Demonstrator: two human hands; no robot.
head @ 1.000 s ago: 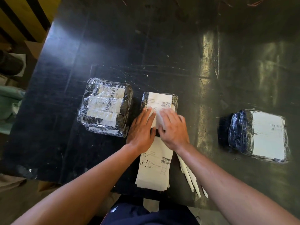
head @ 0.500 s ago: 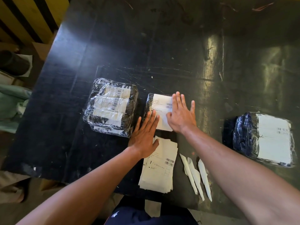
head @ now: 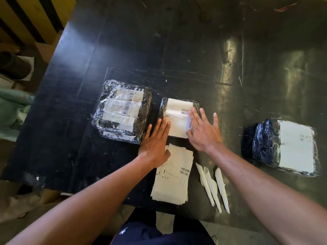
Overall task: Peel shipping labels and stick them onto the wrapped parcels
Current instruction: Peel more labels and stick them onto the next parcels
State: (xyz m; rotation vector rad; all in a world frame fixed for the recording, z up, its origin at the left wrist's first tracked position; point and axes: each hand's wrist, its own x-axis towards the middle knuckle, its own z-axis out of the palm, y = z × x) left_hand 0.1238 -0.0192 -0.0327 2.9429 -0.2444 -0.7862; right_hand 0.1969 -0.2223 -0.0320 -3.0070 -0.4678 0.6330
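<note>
A small wrapped parcel (head: pixel 178 117) lies at the table's middle with a white shipping label (head: pixel 177 124) on its top. My left hand (head: pixel 155 142) rests flat, fingers spread, on the parcel's lower left corner. My right hand (head: pixel 203 131) lies flat with fingers apart over the label's right edge. Below the hands sits a stack of unpeeled labels (head: pixel 173 175). A bigger wrapped parcel (head: pixel 122 110) with several labels under its film lies to the left. A third wrapped parcel (head: pixel 284 145) with one large label lies at the right.
Three peeled backing strips (head: pixel 212 186) lie right of the label stack near the front edge. The black table (head: pixel 177 50) stretches away behind the parcels. Cloth and boxes sit on the floor at the left.
Both hands have slid apart across the label, from its middle to its left and right edges, with fingers now flat and spread.
</note>
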